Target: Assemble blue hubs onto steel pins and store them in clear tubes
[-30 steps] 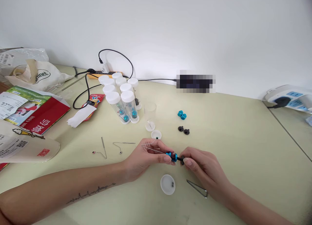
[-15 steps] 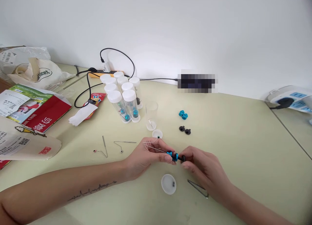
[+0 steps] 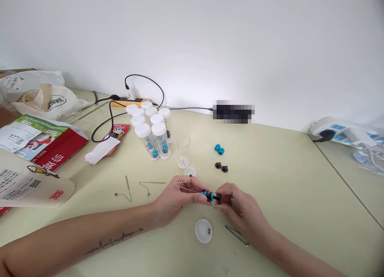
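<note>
My left hand [image 3: 177,195] is closed, pinching a small blue ribbed metal part [image 3: 207,195] between thumb and fingers. A thin bent wire [image 3: 180,183] with a small dark tip runs back from that part over the same hand. My right hand [image 3: 243,209] pinches a black round-headed part [image 3: 219,198], whose dark stem meets the blue part. Fingers hide how far the stem goes in. Below the hands lies a white lid [image 3: 203,231] with tiny dark pieces in it. Beside my right hand is a bent metal rod [image 3: 236,235].
Two blue ribbed parts [image 3: 219,149] and two black disc parts [image 3: 221,167] lie beyond my right hand. Capped clear tubes [image 3: 161,139] stand behind an uncapped tube [image 3: 183,151]. Two bent wires [image 3: 152,182] rest at left, near packaging [image 3: 60,149]. Power strips [image 3: 339,129] sit at the back.
The camera view has shifted, so the table sits slightly lower and further left. My right fingers have shifted around the black part, and its head faces another way. Both hands keep their holds.
</note>
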`<state>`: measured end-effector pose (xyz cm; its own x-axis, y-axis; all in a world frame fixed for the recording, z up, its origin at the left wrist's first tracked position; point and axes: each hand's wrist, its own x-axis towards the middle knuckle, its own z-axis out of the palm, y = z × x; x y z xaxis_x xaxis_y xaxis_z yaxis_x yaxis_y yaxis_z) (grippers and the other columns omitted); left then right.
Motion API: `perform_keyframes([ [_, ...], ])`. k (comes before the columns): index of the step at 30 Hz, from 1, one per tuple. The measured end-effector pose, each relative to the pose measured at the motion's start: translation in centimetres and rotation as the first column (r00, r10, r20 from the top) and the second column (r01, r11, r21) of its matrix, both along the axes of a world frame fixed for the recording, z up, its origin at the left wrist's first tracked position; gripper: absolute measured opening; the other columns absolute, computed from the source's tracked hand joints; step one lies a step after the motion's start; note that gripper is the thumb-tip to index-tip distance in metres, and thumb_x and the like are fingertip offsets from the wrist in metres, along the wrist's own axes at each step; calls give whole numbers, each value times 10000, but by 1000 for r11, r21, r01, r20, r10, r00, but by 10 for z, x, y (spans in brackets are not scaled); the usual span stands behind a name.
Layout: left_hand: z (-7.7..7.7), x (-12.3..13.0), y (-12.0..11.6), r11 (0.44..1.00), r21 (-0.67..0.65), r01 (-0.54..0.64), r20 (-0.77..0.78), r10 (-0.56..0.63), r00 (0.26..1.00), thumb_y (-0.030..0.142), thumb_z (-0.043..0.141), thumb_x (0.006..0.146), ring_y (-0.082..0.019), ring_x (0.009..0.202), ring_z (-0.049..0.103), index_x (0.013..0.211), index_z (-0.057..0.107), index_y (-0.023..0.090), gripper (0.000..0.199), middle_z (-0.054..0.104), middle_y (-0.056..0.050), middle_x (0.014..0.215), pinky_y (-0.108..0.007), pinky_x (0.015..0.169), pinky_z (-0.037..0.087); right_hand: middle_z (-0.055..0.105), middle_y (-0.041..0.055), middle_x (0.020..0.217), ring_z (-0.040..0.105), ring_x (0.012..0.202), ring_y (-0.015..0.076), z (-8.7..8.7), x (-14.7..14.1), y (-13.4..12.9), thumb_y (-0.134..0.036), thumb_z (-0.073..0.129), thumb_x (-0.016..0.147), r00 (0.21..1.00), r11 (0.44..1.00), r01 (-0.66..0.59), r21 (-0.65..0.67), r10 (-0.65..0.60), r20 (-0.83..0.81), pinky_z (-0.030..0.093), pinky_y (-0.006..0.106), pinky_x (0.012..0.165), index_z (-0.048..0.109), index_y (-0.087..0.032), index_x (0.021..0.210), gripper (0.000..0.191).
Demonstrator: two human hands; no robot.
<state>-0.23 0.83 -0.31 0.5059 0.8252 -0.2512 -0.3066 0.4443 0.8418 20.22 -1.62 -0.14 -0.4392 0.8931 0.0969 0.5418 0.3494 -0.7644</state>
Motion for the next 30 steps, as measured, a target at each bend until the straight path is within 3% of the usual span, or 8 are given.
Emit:
perform_keyframes([
  [9, 2, 1, -2, 997, 76, -17, 29, 15, 999, 198, 785, 610, -185, 750, 659, 785, 689, 120, 214, 698, -59, 792, -367, 837, 475, 512, -11, 645, 420, 571, 113, 1, -1, 2, -446, 302, 958, 997, 993, 29, -113, -37, -71, 329, 235, 530, 474, -187, 751, 374],
  [14, 3, 2, -3, 994, 81, -73, 18, 71, 997, 210, 802, 587, -184, 744, 666, 784, 672, 116, 254, 697, -58, 782, -333, 822, 473, 497, -20, 657, 431, 588, 111, 3, -2, 2, -457, 376, 933, 989, 983, 69, -173, -90, -119, 328, 227, 523, 496, -186, 798, 325],
  [21, 3, 4, -4, 991, 84, -105, 20, 104, 994, 222, 809, 577, -158, 738, 652, 784, 668, 122, 269, 693, -57, 817, -301, 802, 466, 462, -28, 660, 436, 612, 113, 1, -4, 2, -403, 499, 880, 974, 988, 117, -105, -135, -183, 382, 225, 546, 514, -189, 886, 215],
  [30, 3, 4, -4, 992, 107, -66, 28, 64, 998, 208, 789, 607, -169, 744, 651, 784, 668, 119, 232, 686, -56, 807, -320, 805, 467, 497, -20, 652, 433, 590, 107, 3, -3, 2, -441, 398, 927, 984, 987, 49, -154, -74, -163, 338, 228, 541, 509, -176, 779, 323],
])
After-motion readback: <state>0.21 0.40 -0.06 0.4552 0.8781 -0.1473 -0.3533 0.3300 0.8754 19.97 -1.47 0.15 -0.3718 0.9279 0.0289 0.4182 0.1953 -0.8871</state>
